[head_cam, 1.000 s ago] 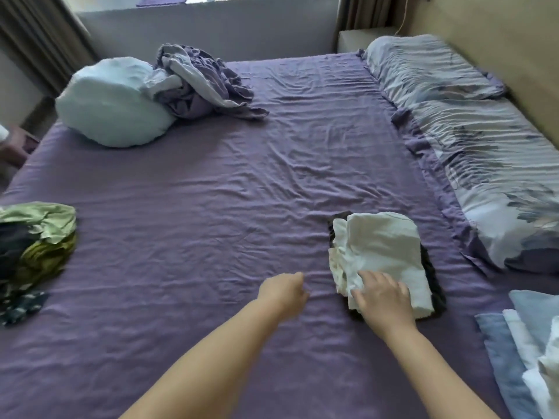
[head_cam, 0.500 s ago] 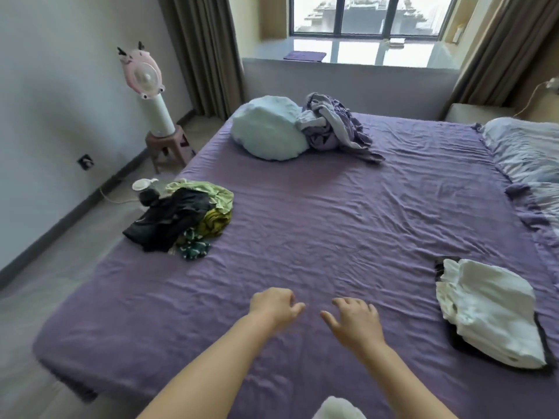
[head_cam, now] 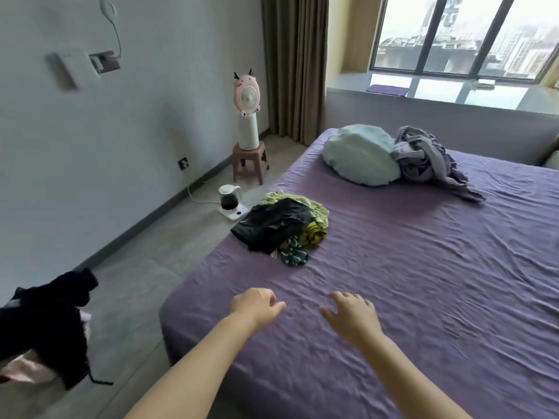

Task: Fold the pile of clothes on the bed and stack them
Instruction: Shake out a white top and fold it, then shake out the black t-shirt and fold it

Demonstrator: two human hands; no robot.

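Both hands empty. Left hand hovers over the bed with fingers loosely curled, holding nothing. Right hand is beside it, fingers spread and relaxed, palm down, also holding nothing. Can't tell whether either one touches the sheet.

Next target, as I read it: the pile of clothes, ahead of the fingers and a little to the left, well apart from both hands. Black garment on top, green and yellow pieces under and behind it, a dark patterned piece at the near end. The pile's long axis runs roughly along the bed's left edge, away from the hands. Left hand is the nearer one; the right would have to cross over.

Edges: the pile sits right at the left edge of the bed, black garment just about overhanging. A careless pull toward that side risks dropping pieces onto the floor, where a kettle stands just below.

Room: wrinkled sheet between fingers and pile, and to the right of the fingers, looks good for laying a garment flat. Farther ahead-right, a pale pillow and a crumpled purple-grey bundle, well out of the reach path.
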